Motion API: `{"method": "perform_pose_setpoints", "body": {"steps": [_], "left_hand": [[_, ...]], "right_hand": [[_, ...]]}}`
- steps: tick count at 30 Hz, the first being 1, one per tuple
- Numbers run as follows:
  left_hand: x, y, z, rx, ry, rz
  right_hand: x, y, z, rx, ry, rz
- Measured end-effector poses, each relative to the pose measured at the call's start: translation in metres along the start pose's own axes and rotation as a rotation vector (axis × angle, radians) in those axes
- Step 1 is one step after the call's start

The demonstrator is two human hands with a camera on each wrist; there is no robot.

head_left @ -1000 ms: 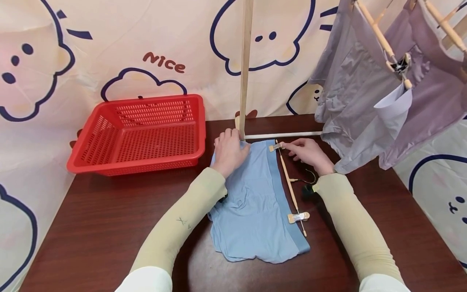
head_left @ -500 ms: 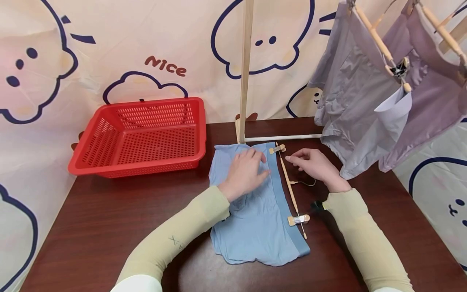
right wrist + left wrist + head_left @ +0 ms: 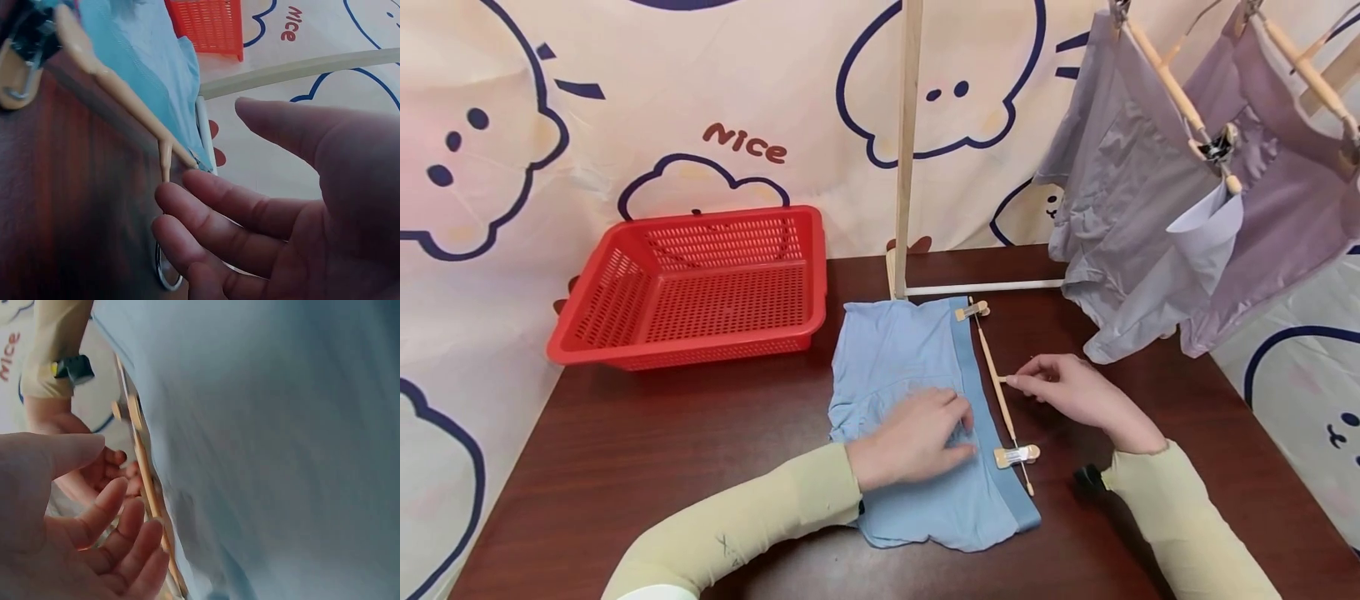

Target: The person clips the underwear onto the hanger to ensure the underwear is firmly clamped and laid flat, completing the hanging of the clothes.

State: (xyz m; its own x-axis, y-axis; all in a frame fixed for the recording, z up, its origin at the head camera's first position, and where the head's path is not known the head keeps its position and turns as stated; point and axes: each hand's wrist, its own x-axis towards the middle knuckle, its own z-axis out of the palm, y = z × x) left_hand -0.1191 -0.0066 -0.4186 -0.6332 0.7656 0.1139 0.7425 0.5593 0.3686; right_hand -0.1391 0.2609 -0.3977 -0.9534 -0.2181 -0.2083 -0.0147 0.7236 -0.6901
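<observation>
Light blue shorts point(image 3: 887, 350) lie on the dark table, their waistband point(image 3: 982, 404) towards the right. A wooden clip hanger point(image 3: 993, 367) lies along the waistband, with its far clip point(image 3: 972, 311) and near clip point(image 3: 1017, 456) on the band. My left hand point(image 3: 917, 437) is over the shorts, fingers loosely bent and holding nothing. At the hanger's middle, my right hand point(image 3: 1075, 392) has its fingertips right at the hook stem point(image 3: 165, 156). Thumb and fingers stand apart in the right wrist view, where the metal hook point(image 3: 164, 278) is partly hidden behind the fingers.
A red plastic basket point(image 3: 818, 317) stands at the back left. A wooden upright point(image 3: 907, 150) and a white bar point(image 3: 985, 288) rise and run behind the shorts. Grey shorts point(image 3: 1120, 183) and mauve shorts point(image 3: 1285, 208) hang from hangers at the upper right.
My right hand let go of the far clip and came nearer, down to the hook stem. My left hand left the shorts' far edge and moved nearer and right over them.
</observation>
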Motion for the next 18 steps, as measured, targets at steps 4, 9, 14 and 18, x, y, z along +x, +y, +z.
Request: {"method": "perform_pose_setpoints", "body": {"steps": [4,9,14,18], "left_hand": [[-0.003,0.011,0.003,-0.067,-0.065,0.079],[-0.003,0.024,0.007,-0.117,-0.173,0.201],[-0.003,0.037,0.016,-0.067,-0.252,0.28],[-0.002,0.044,0.022,-0.032,-0.294,0.291]], "right_hand": [[-0.01,0.002,0.0,-0.063,-0.013,-0.007],[-0.02,0.005,0.001,-0.115,-0.073,-0.05],[-0.031,0.011,0.001,-0.163,-0.13,-0.067],[-0.04,0.016,0.002,-0.166,-0.176,-0.093]]}}
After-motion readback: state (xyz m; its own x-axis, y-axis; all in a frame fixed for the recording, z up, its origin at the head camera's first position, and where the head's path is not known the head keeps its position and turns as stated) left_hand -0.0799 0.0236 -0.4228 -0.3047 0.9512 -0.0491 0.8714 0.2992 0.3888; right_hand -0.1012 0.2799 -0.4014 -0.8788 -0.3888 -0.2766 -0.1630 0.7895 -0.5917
